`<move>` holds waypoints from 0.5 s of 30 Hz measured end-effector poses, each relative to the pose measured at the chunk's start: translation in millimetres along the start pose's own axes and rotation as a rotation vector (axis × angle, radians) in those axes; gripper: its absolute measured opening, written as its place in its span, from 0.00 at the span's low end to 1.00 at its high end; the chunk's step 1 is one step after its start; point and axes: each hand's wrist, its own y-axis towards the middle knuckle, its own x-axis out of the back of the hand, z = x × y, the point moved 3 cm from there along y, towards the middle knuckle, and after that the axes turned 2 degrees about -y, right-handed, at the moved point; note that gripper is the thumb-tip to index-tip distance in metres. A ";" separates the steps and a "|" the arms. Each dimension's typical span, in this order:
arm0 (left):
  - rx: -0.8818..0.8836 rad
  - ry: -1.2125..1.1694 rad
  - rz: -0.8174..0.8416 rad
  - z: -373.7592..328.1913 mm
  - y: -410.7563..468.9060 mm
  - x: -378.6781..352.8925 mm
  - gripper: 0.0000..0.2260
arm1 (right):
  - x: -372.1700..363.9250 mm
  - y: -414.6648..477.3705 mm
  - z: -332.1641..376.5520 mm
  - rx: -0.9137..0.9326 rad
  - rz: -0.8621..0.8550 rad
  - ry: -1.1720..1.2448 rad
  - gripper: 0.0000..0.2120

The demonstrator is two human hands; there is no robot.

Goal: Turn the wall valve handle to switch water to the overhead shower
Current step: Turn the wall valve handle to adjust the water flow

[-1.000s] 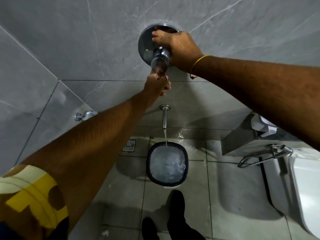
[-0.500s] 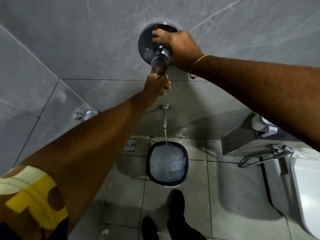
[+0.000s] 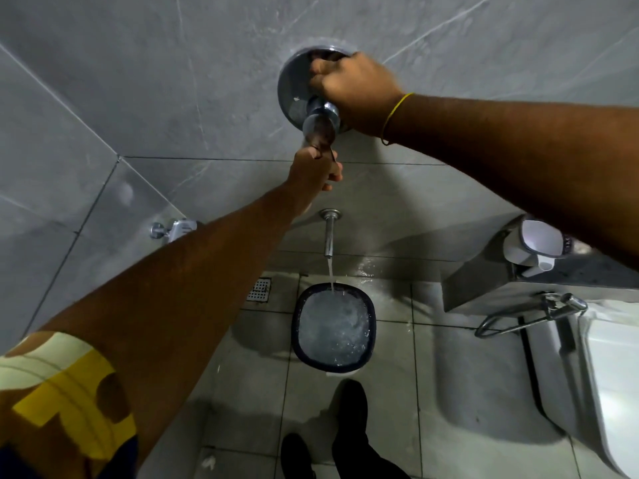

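Reaching up to the grey tiled wall (image 3: 138, 81), the right hand (image 3: 356, 88) clenches the valve handle (image 3: 320, 124) on its round chrome plate (image 3: 288, 95); the left hand (image 3: 316, 167) pinches beneath it — likely steadying. Water runs from the spout (image 3: 329, 233) into the bucket (image 3: 333, 328) — not yet diverted.

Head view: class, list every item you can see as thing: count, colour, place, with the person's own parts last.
valve: 1, chrome, on wall, top centre
spout: 1, chrome, on wall below valve, water running
bucket: 1, dark rim, on floor under spout, water inside
drain: 1, metal, floor left of bucket
tap: 1, chrome, left wall
sprayer: 1, chrome, right, by toilet
toilet: 1, white, right edge
left hand: under valve knob
right hand: on valve, yellow wrist thread
shoes: 2, black, bottom centre
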 end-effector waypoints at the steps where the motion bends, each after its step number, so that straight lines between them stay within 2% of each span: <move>1: 0.001 -0.005 0.009 1.0 0.8 -0.2 0.09 | 0.9 2.5 -0.7 0.037 0.014 -0.048 0.15; 5: -0.012 -0.006 0.034 1.2 0.7 -1.7 0.05 | 10.5 9.2 -7.5 0.211 0.025 -0.284 0.12; 7: -0.009 -0.012 0.019 1.1 -1.9 -2.2 0.09 | 10.8 9.9 -9.9 0.342 -0.011 -0.386 0.12; 9: -0.037 -0.025 -0.005 0.5 -6.1 -2.0 0.11 | 1.4 13.1 -11.9 0.520 -0.155 -0.534 0.14; 11: -0.047 -0.032 -0.018 0.3 -10.6 -0.9 0.08 | -7.6 17.0 -14.1 0.642 -0.273 -0.696 0.11; 13: -0.053 -0.002 -0.014 0.6 -13.2 0.1 0.04 | -11.2 24.1 -18.8 0.712 -0.336 -0.798 0.05; 15: -0.060 0.120 0.009 3.5 -16.9 5.0 0.05 | -6.3 30.9 -24.0 0.708 -0.293 -0.801 0.03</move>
